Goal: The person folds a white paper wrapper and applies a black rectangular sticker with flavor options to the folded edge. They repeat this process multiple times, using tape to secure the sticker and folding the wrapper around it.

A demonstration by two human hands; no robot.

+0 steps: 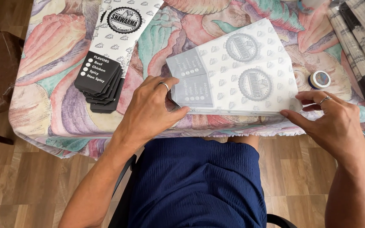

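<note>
The left hand point(151, 109) lay on the left end of a stack of white paper sleeves point(237, 71), its grip closed on that end — thumb along the near edge, fingers curled over the grey printed panels on top. A ring sat on one finger. The right hand point(332, 122) met the same stack at its right end, at about four o'clock from the stack's middle: the thumb tip touched the near corner and a ringed finger lay bent over the top edge, so this grip pinched the sleeves lightly rather than clasping them.

The stack lay flat near the front edge of the desk point(55, 97), which was covered with a cloth painted in large pastel shells. The sleeves were turned sideways, each showing a round grey emblem and small grey marks.

At ten o'clock from the stack lay a second, fanned pile of sleeves point(106, 63) with black ends, well apart from both hands. A small roll of tape point(320, 79) stood just beside the stack at three o'clock. More bundled sleeves point(364, 46) lay at one o'clock — touching neither hand.
</note>
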